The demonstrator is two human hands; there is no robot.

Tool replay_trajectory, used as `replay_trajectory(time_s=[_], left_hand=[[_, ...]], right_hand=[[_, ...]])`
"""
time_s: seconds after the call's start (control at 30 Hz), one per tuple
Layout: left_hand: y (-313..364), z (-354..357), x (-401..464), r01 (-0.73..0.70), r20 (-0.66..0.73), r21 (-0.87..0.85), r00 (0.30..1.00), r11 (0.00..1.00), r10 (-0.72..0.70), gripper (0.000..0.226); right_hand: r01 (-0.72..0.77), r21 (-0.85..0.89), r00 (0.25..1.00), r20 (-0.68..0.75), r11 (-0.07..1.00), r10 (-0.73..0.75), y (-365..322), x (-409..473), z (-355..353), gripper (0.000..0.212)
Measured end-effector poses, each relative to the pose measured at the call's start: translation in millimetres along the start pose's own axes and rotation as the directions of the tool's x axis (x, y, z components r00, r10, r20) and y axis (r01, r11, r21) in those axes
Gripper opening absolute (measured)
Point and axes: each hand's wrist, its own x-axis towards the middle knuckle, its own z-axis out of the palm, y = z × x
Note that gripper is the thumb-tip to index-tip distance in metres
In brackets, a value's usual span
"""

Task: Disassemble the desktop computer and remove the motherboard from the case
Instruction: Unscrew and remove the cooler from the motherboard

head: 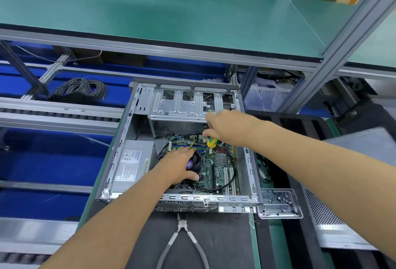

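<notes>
An open grey desktop case (120, 148) lies flat in front of me. Its green motherboard (222, 166) sits inside at the right, with a black cable looping over it. My left hand (180, 167) rests on the black CPU fan (196, 161), fingers spread over its top. My right hand (227, 128) is over the board's far edge and grips a yellow and green screwdriver (211, 142), whose handle sticks out below the fingers. The screwdriver's tip is hidden. A silver power supply (132, 161) fills the case's left side, and a metal drive cage (180, 103) spans the far end.
Grey-handled pliers (183, 238) lie on the dark mat just below the case. A clear plastic tray (280, 203) holding screws sits at the case's near right corner. The removed side panel (334, 226) lies at the right. A coil of cable (80, 90) is far left.
</notes>
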Motion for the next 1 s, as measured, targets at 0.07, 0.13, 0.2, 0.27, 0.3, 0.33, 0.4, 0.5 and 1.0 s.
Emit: replay_trajectory(time_s=[0.07, 0.13, 0.2, 0.27, 0.3, 0.33, 0.4, 0.5, 1.0], left_hand=[[0.4, -0.4, -0.2, -0.005, 0.001, 0.009, 1.0, 1.0, 0.005, 0.1], [1.5, -0.8, -0.9, -0.008, -0.001, 0.013, 1.0, 1.0, 0.008, 0.099], [1.9, -1.1, -1.5, -0.007, 0.0, 0.017, 1.0, 1.0, 0.007, 0.098], [1.6, -1.1, -1.3, -0.005, 0.003, 0.009, 1.0, 1.0, 0.005, 0.097], [1.5, -0.8, -1.1, -0.004, 0.002, 0.002, 1.0, 1.0, 0.004, 0.096], [1.1, -0.6, -1.0, -0.003, 0.0, -0.002, 1.0, 1.0, 0.003, 0.095], [0.3, -0.3, -0.7, 0.002, 0.006, 0.003, 1.0, 1.0, -0.002, 0.096], [-0.3, 0.5, 0.6, 0.005, 0.015, 0.006, 1.0, 1.0, -0.005, 0.1], [3.0, 0.9, -0.8, -0.075, 0.044, 0.153, 0.997, 0.985, 0.069, 0.066]], right_hand=[[0.11, -0.008, 0.994, -0.019, 0.994, -0.11, -4.8, 1.9, -1.8, 0.025], [0.149, 0.098, 0.989, -0.012, 0.984, -0.148, -7.5, 3.1, -5.1, 0.026], [0.121, 0.213, 0.992, -0.001, 0.969, -0.124, -10.1, 4.3, -7.8, 0.03], [0.044, 0.214, 0.997, 0.045, 0.976, -0.055, -11.6, 6.9, -8.7, 0.041], [-0.011, 0.171, 0.997, 0.074, 0.985, -0.002, -12.1, 8.0, -9.5, 0.053], [-0.058, 0.103, 0.995, 0.085, 0.993, 0.049, -13.2, 8.4, -10.7, 0.063], [-0.074, -0.023, 0.996, 0.049, 0.997, 0.075, -15.1, 8.4, -10.1, 0.064], [0.025, 0.026, 1.0, 0.004, 0.999, -0.025, -9.5, 3.5, -2.6, 0.039], [-0.181, 0.717, 0.92, -0.119, 0.673, 0.374, 40.3, -58.9, 76.5, 0.023]])
